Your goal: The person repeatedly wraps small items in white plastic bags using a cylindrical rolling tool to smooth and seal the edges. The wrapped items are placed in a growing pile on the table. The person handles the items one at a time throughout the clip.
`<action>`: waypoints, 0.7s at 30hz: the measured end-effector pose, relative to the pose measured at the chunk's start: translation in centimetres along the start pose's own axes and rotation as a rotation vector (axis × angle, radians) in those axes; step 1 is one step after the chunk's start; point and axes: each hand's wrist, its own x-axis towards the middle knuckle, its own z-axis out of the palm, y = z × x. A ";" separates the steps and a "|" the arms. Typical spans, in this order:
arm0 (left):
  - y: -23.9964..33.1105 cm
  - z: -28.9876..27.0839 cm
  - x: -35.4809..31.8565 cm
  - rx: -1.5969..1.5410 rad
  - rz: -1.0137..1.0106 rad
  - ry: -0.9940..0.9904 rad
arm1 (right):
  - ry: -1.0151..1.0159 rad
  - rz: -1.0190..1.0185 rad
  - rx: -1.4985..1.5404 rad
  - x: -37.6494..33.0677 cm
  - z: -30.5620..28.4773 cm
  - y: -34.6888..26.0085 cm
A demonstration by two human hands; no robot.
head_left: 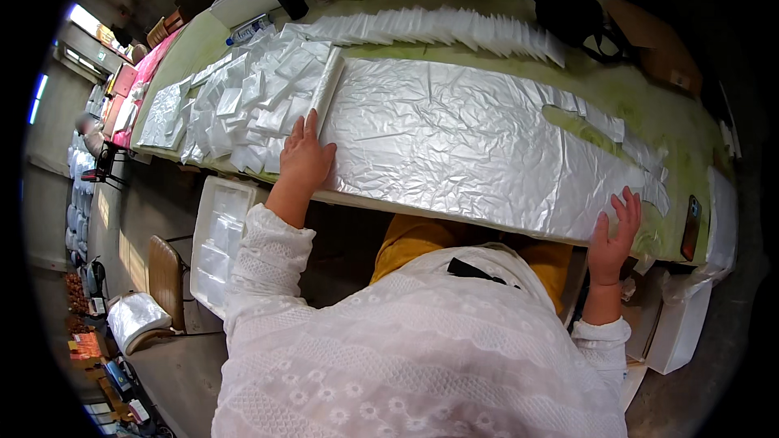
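A large, wrinkled, translucent white plastic bag (454, 138) lies spread across the table in front of me, with a long cut-out between its handle strips at the right end. Along its left side runs a narrow folded or rolled band (328, 85). My left hand (307, 158) rests at the lower part of that band, fingers stretched out and holding nothing. By the bag's near right corner is my right hand (614, 235), its fingers apart and raised; whether they touch the plastic I cannot tell. Left of the band, small folded plastic packets (235, 101) lie in a loose heap.
Behind the bag, a long row of folded plastic pieces (438, 28) crosses the green-covered table (519, 0). A black bag (564, 12), a bottle (250, 30) and a phone (690, 227) lie around. A white bin (217, 239) and a chair (166, 280) stand left; a person (91, 134) is farther off.
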 end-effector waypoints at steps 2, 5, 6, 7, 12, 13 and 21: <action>-1.4 -0.4 1.3 -0.005 0.036 -0.031 | 0.007 0.001 0.093 -2.0 0.1 -2.4; -1.7 -0.3 1.1 -0.163 0.111 0.042 | 0.021 0.012 0.214 -3.4 0.1 -5.1; -1.6 0.3 1.0 -0.334 0.145 0.072 | 0.003 -0.002 0.251 -3.5 0.0 -5.9; -1.1 1.0 0.8 -0.509 0.183 0.093 | -0.016 -0.014 0.280 -3.7 -0.3 -6.6; 11.5 -1.3 -5.2 -1.545 0.031 -0.347 | -0.435 0.208 0.873 -2.2 2.4 -11.3; 13.4 -1.2 -6.0 -1.658 0.042 -0.393 | -0.643 0.437 1.012 -2.0 3.0 -12.6; 20.7 1.5 -9.1 -1.747 0.076 -0.474 | -1.002 0.755 1.296 -0.8 5.8 -16.9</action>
